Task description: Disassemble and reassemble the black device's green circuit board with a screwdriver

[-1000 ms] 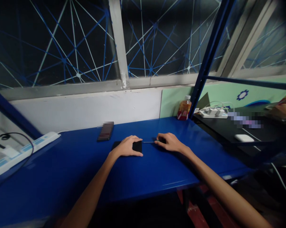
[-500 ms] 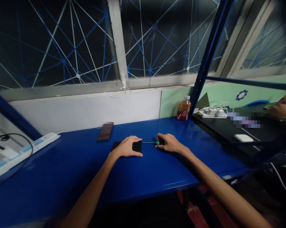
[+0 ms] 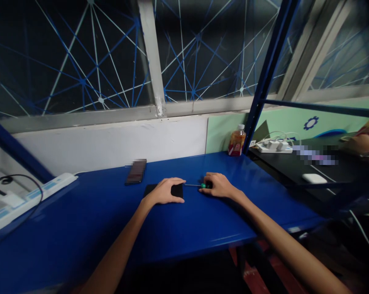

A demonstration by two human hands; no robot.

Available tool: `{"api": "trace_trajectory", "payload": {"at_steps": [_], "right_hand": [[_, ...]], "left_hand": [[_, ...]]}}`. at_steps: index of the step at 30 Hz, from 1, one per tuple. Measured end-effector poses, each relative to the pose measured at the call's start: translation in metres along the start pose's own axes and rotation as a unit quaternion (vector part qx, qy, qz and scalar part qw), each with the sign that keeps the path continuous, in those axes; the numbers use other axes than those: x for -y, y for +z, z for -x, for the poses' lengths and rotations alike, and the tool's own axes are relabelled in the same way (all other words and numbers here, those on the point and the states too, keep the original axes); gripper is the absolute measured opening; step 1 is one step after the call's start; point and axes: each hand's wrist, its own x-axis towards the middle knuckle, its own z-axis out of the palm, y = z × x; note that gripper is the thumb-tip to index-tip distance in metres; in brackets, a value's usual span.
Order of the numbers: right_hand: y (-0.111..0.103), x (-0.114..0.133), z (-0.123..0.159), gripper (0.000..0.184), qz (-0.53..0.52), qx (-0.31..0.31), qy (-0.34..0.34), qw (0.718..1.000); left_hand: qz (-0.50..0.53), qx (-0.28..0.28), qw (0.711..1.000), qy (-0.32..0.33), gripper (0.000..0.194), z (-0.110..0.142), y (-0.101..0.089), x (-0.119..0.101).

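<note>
This looks like a shared workroom: blue desk (image 3: 190,228), adjoining black desk (image 3: 281,166), power strip (image 3: 33,200)

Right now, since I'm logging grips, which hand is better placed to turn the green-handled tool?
Probably the right hand: it grips the green handle. The left hand holds the black object.

the left hand (image 3: 163,192) hides part of the black slab (image 3: 177,191) beneath its fingers; the right hand (image 3: 219,185) hides much of the screwdriver's handle (image 3: 203,186) behind its fingers.

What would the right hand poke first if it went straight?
Probably the flat black object: the right hand holds a green-handled tool aimed toward it. Whether they touch is unclear.
</note>
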Motion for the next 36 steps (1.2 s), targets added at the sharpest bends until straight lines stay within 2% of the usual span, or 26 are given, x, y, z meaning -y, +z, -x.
{"api": "trace_trajectory", "payload": {"at_steps": [7, 17, 30, 36], "right_hand": [[0.0001, 0.0026, 0.0005, 0.019, 0.006, 0.000, 0.013, 1.000], [-0.0005, -0.0006, -0.0001, 0.019, 0.006, 0.003, 0.020, 1.000], [-0.0039, 0.0012, 0.0005, 0.020, -0.001, -0.002, 0.012, 1.000], [-0.0073, -0.0002, 0.0006, 0.018, -0.027, -0.012, 0.020, 0.999]], "left_hand": [[0.004, -0.004, 1.000, -0.004, 0.076, 0.0010, -0.0020, -0.0041], [0.013, -0.005, 1.000, 0.017, 0.062, -0.0007, -0.0013, -0.0042], [0.002, 0.013, 0.999, 0.030, 0.057, -0.0011, -0.0002, -0.0049], [0.002, 0.005, 1.000, 0.025, 0.057, -0.0021, 0.0030, -0.0022]]}}
